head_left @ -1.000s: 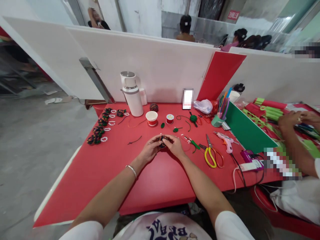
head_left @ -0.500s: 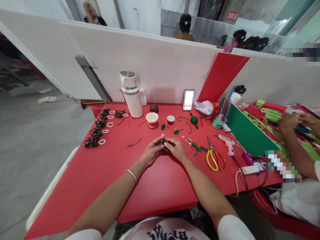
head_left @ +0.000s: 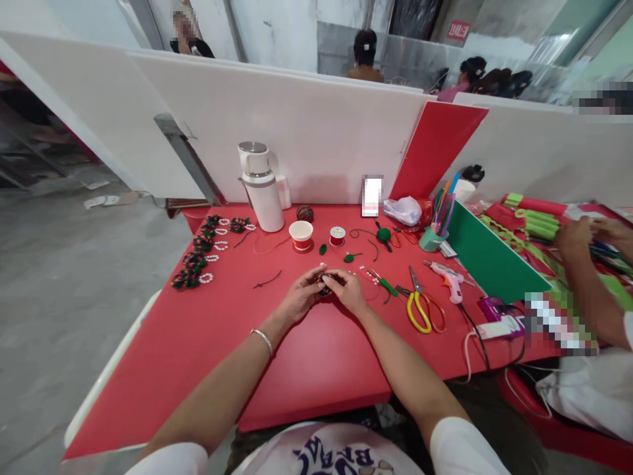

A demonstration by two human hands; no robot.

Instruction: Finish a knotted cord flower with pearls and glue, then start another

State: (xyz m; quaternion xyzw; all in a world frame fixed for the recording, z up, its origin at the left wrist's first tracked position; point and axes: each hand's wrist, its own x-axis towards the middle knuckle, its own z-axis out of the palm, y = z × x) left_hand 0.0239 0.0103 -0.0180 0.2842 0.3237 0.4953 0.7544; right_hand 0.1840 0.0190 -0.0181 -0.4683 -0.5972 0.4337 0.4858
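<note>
Little had changed — left hand (head_left: 302, 294) and right hand (head_left: 349, 291) still pinched the yarn piece (head_left: 324, 286), cup (head_left: 302, 244) beyond their grip, handwork seemingly ongoing.

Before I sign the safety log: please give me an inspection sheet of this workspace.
Surface: smooth red tabletop, shiny.
Work pieces: small dark multicoloured yarn piece, partly hidden; similar pieces with white bead loops at left.
Clutter: tall white cylindrical thermos, pink plastic glue gun.
Hands: left hand and right hand both hold the small piece.
Cables: black cord trails from the glue gun; white cable droops at the front edge.
Surroundings: tall white partition behind; another person's hands beyond a green divider.
</note>
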